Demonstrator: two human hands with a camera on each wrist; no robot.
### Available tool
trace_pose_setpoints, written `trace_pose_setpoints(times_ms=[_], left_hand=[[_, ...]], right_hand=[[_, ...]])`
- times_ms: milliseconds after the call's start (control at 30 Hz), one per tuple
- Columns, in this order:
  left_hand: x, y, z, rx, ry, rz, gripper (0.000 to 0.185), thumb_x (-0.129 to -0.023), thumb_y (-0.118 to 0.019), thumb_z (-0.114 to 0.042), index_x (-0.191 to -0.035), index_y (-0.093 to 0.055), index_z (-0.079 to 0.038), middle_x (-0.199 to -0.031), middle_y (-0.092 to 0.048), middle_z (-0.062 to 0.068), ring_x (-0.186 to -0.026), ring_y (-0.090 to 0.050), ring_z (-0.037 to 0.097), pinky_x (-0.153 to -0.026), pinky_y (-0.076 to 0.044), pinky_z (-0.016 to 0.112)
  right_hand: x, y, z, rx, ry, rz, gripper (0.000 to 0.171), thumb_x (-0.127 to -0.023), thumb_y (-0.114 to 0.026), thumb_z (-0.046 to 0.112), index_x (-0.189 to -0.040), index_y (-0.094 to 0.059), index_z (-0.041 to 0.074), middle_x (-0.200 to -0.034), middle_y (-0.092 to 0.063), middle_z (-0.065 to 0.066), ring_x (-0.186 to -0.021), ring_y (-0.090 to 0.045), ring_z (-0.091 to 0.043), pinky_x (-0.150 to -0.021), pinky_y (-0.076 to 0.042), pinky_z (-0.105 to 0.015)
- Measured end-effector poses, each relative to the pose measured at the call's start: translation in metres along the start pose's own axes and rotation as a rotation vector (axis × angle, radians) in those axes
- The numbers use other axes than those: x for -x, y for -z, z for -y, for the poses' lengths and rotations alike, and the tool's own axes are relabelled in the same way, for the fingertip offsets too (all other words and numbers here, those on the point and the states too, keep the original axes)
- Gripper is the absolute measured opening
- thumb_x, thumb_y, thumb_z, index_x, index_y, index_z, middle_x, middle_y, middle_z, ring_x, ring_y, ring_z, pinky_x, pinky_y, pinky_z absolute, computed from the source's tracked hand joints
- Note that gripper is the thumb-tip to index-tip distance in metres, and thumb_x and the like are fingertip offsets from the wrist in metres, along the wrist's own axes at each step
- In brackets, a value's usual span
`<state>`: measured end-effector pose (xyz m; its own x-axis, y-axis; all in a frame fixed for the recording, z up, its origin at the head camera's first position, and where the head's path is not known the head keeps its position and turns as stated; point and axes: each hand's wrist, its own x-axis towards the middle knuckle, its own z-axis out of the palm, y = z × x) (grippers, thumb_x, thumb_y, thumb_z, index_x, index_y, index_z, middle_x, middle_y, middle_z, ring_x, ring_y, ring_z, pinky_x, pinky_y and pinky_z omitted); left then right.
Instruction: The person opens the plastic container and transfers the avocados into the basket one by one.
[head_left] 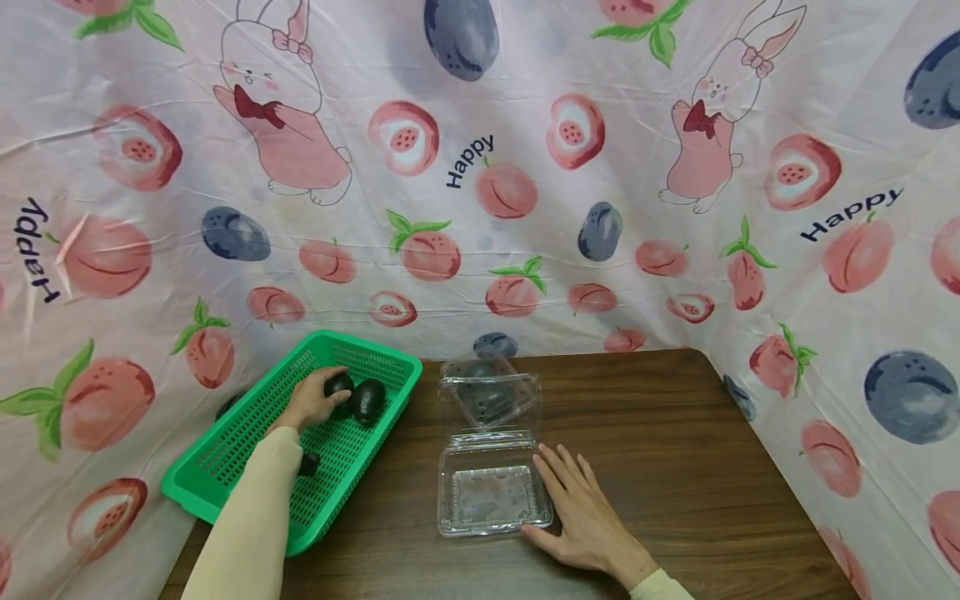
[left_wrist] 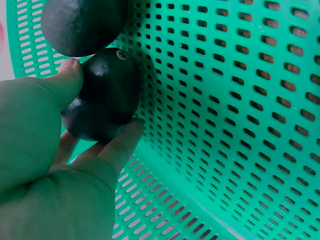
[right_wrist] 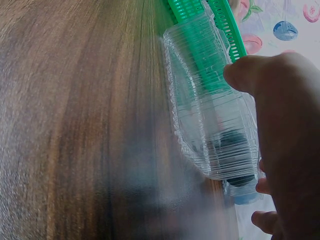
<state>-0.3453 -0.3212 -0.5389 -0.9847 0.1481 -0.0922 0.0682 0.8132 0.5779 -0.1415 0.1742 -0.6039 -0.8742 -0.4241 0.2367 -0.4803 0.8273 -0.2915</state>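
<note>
Left hand [head_left: 311,402] fingers curl around a dark avocado [left_wrist: 102,100] by the basket's [head_left: 225,450] far wall, only the wrist view shows it; right hand [head_left: 581,517] lies flat, fingers straight, against the clamshell [head_left: 491,496], bare table [head_left: 675,433] to its right.

staged tabletop, cartoon cloth backdrop [head_left: 480,167]

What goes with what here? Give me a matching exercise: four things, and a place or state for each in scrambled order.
Things:
1. left hand
2. right hand
3. clear plastic box
4. green basket

States:
a. lid open, nothing inside
b. flat on the table beside the box
c. grips a dark avocado
d. at the table's left edge

Pairs: 1-c, 2-b, 3-a, 4-d
</note>
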Motion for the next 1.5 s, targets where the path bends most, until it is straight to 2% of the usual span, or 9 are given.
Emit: trace_pose_setpoints(times_ms=[233,333,500,900,1167,1400,1500], left_hand=[[-0.002,0.002,0.002,0.012,0.007,0.015,0.069,-0.118,-0.063,-0.025,-0.175,-0.034,-0.001,-0.179,-0.027,0.038,-0.16,-0.032,0.068,-0.124,-0.039,0.081],[-0.002,0.004,0.004,0.037,0.01,0.009,0.074,-0.118,-0.062,-0.038,-0.177,-0.033,-0.004,-0.181,-0.026,0.037,-0.162,-0.028,0.067,-0.125,-0.036,0.083],[-0.002,0.007,0.003,0.065,0.028,0.04,0.089,-0.116,-0.057,-0.055,-0.18,-0.023,-0.004,-0.183,-0.017,0.039,-0.166,-0.017,0.067,-0.128,-0.028,0.085],[0.003,0.011,0.0,0.046,0.059,0.079,0.108,-0.111,-0.06,-0.068,-0.182,-0.006,-0.006,-0.185,-0.002,0.039,-0.169,-0.007,0.066,-0.13,-0.023,0.086],[0.005,0.014,-0.007,0.017,0.06,0.057,0.115,-0.106,-0.06,-0.076,-0.184,-0.001,-0.016,-0.187,0.006,0.035,-0.171,0.0,0.065,-0.129,-0.017,0.089],[0.012,0.02,-0.018,-0.04,0.056,0.023,0.12,-0.102,-0.062,-0.081,-0.184,0.002,-0.02,-0.187,0.008,0.033,-0.171,0.005,0.065,-0.126,-0.002,0.094],[0.015,0.021,-0.023,-0.057,0.051,0.011,0.12,-0.102,-0.061,-0.082,-0.184,0.002,-0.022,-0.187,0.008,0.033,-0.171,0.006,0.065,-0.126,0.0,0.094]], right_hand=[[-0.001,0.0,0.001,0.008,0.006,-0.007,0.106,-0.1,-0.073,0.07,-0.175,-0.039,0.004,-0.184,-0.038,-0.018,-0.169,-0.038,-0.048,-0.134,-0.032,-0.072],[-0.001,0.001,0.001,0.008,0.01,-0.009,0.105,-0.1,-0.073,0.07,-0.175,-0.04,0.004,-0.184,-0.038,-0.018,-0.169,-0.038,-0.048,-0.134,-0.032,-0.073],[-0.001,0.001,0.0,0.008,0.013,-0.01,0.105,-0.1,-0.073,0.07,-0.175,-0.04,0.004,-0.184,-0.038,-0.018,-0.169,-0.039,-0.048,-0.134,-0.033,-0.073],[0.0,-0.001,0.0,0.016,0.01,-0.007,0.105,-0.099,-0.073,0.07,-0.174,-0.04,0.004,-0.183,-0.039,-0.017,-0.169,-0.039,-0.048,-0.135,-0.032,-0.072],[0.0,0.0,0.0,0.016,0.017,-0.026,0.104,-0.099,-0.074,0.069,-0.173,-0.042,0.004,-0.183,-0.04,-0.017,-0.168,-0.04,-0.049,-0.133,-0.034,-0.073],[0.0,0.0,0.001,0.002,0.008,-0.024,0.104,-0.098,-0.076,0.067,-0.173,-0.042,0.003,-0.183,-0.04,-0.018,-0.168,-0.04,-0.049,-0.134,-0.033,-0.074],[0.0,0.0,0.0,0.004,0.007,-0.022,0.104,-0.098,-0.076,0.067,-0.173,-0.043,0.004,-0.183,-0.04,-0.018,-0.168,-0.039,-0.049,-0.134,-0.033,-0.074]])
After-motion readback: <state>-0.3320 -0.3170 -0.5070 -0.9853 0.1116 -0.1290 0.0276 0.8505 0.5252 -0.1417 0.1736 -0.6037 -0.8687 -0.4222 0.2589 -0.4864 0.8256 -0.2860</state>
